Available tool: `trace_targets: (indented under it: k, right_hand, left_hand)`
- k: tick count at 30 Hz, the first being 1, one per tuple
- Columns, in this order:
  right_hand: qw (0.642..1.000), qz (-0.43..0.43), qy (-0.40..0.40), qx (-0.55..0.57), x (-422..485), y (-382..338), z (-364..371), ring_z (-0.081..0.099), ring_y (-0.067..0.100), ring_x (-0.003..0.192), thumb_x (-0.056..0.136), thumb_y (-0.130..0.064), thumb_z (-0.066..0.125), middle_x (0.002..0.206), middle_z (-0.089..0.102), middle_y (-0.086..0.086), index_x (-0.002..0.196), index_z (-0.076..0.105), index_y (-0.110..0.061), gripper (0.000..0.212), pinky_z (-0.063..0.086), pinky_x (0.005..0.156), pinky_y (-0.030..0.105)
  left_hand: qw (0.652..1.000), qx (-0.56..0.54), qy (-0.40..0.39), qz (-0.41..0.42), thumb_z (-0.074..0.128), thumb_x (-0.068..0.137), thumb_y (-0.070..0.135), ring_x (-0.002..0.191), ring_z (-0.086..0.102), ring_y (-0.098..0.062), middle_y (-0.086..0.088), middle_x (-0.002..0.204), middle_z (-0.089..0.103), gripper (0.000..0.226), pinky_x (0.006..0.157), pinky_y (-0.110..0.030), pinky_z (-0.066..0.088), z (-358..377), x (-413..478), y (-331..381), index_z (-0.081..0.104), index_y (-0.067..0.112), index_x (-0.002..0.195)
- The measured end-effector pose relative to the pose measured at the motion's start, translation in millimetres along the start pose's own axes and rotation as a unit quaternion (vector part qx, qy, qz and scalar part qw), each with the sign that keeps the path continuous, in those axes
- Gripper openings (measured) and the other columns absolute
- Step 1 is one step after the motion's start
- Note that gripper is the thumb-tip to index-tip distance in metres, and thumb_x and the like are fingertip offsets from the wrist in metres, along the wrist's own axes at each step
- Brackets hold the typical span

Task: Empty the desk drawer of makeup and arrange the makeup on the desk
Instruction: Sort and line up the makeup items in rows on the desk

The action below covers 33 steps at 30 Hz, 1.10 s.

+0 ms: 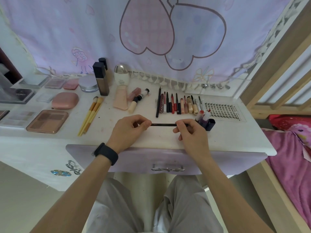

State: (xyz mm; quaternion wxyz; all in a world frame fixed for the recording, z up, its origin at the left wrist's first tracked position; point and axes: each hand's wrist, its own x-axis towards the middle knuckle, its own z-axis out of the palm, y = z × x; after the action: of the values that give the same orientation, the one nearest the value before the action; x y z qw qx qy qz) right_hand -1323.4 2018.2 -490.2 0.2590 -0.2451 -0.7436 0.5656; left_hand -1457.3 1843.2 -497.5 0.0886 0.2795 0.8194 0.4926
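Both hands hold a thin black makeup pencil point(163, 124) level above the front of the white desk point(151, 138). My left hand point(129, 130) pinches its left end and my right hand point(190, 132) pinches its right end. Behind it lies a tidy row of pencils, liners and lip tubes point(178, 105). Two yellow-handled brushes point(90, 115) lie to the left. The lilac drawer point(168, 158) below the desk edge is pushed in, its contents hidden.
Palettes and compacts point(48, 121) fill the desk's left side. Bottles point(102, 79) stand at the back, a lash tray point(223, 111) and a dark lipstick holder point(208, 123) at the right. A pink bed point(292, 148) borders the right; curtain hangs behind.
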Motion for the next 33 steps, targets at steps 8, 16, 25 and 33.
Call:
trace_targets:
  k: [8, 16, 25, 33]
  right_hand:
    - [1.000, 0.012, 0.002, -0.005, 1.7, -0.5, -0.3, 0.050, -0.002, 0.051, 0.101, -0.031, 0.060, 0.078, 0.075, -0.012, 0.093, 0.069, -0.026, 0.013, 0.045, 0.054, 0.011]
    - [1.000, 0.006, 0.008, 0.019, -4.3, 1.4, -2.8, 0.050, 0.000, 0.053, 0.102, -0.026, 0.060, 0.075, 0.073, -0.010, 0.092, 0.068, -0.023, 0.013, 0.045, 0.054, 0.013]
    - [0.999, -0.001, 0.014, 0.029, -5.4, 0.5, -1.8, 0.051, -0.001, 0.054, 0.102, -0.025, 0.060, 0.074, 0.073, -0.010, 0.091, 0.068, -0.023, 0.013, 0.045, 0.055, 0.013]
    - [0.997, -0.056, -0.056, 0.021, -12.0, 7.8, -7.2, 0.065, 0.001, 0.077, 0.102, -0.020, 0.059, 0.087, 0.076, -0.009, 0.102, 0.068, -0.027, 0.011, 0.051, 0.068, 0.016]
  left_hand:
    - [1.000, -0.007, -0.025, -0.010, 0.066, 0.090, 0.049, 0.073, 0.054, 0.001, 0.023, 0.079, 0.067, 0.013, 0.069, -0.023, 0.041, -2.2, 0.7, 3.0, 0.074, 0.040, 0.087]
    - [0.998, -0.035, -0.046, -0.022, 0.069, 0.088, 0.048, 0.083, 0.061, -0.009, 0.016, 0.084, 0.073, 0.014, 0.076, -0.024, 0.048, -3.7, 1.2, 3.9, 0.077, 0.038, 0.090]
    - [0.998, -0.055, -0.034, -0.007, 0.073, 0.086, 0.040, 0.075, 0.055, -0.001, 0.013, 0.083, 0.073, 0.007, 0.067, -0.004, 0.040, -5.6, -1.4, 7.8, 0.078, 0.036, 0.089]
    - [0.999, 0.021, -0.029, -0.032, 0.045, 0.100, 0.057, 0.060, 0.044, -0.009, 0.008, 0.060, 0.054, 0.051, 0.067, -0.031, 0.038, -3.6, -0.3, 6.1, 0.066, 0.022, 0.069]
